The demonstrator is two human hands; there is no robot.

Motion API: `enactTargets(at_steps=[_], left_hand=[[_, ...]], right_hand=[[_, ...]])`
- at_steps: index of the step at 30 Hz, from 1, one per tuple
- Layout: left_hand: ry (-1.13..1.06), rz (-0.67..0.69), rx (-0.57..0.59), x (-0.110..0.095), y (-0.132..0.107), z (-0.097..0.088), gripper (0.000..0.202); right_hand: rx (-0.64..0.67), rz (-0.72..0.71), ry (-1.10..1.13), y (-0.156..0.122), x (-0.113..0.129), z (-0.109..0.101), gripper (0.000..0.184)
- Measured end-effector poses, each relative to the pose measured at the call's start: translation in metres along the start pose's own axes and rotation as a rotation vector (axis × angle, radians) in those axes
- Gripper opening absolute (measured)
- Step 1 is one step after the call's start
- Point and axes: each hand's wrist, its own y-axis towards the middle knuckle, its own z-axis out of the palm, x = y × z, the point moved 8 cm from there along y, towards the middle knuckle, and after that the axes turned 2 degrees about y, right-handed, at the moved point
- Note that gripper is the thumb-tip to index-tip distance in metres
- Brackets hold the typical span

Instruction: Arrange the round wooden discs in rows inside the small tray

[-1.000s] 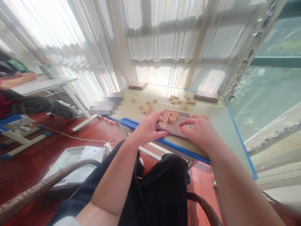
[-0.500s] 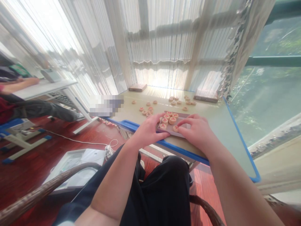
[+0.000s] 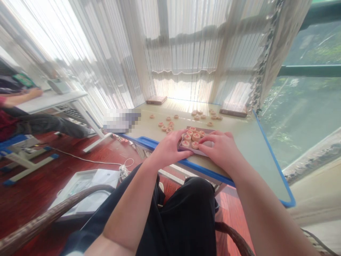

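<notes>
A shallow grey tray [image 3: 206, 132] lies near the front edge of a pale table with a blue rim [image 3: 149, 142]. Several round wooden chess pieces with red characters [image 3: 192, 136] sit packed in the tray's left part. My left hand [image 3: 168, 147] grips the tray's near left corner, thumb along its front edge. My right hand [image 3: 223, 150] rests on the tray's right part, its fingertips pressed on a piece [image 3: 195, 144] in the front row.
More loose pieces [image 3: 167, 124] lie scattered further back on the table, with two flat wooden boxes [image 3: 156, 100] [image 3: 234, 109] by the curtain. Another person [image 3: 23, 110] sits at a white desk on the left. A wicker chair arm [image 3: 48, 217] curves below me.
My right hand has slid a piece leftward across the tray into the packed group. My left hand has stayed on the tray's corner.
</notes>
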Motion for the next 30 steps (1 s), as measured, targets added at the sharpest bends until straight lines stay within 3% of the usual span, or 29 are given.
enactTargets(at_steps=[14, 20, 25, 30], left_hand=[[-0.001, 0.001, -0.005, -0.001, 0.0, 0.0, 0.067], [0.018, -0.004, 0.011, -0.001, -0.001, 0.0, 0.065], [0.011, -0.003, 0.019, -0.001, -0.002, 0.0, 0.062], [-0.024, 0.003, 0.035, -0.001, -0.002, 0.0, 0.063]], right_hand=[[-0.035, 0.015, 0.062, 0.006, 0.001, -0.001, 0.018], [-0.187, 0.056, -0.089, 0.008, -0.013, -0.013, 0.027], [-0.127, 0.023, -0.158, 0.009, -0.018, -0.005, 0.031], [-0.014, 0.097, -0.135, 0.008, -0.02, -0.001, 0.038]])
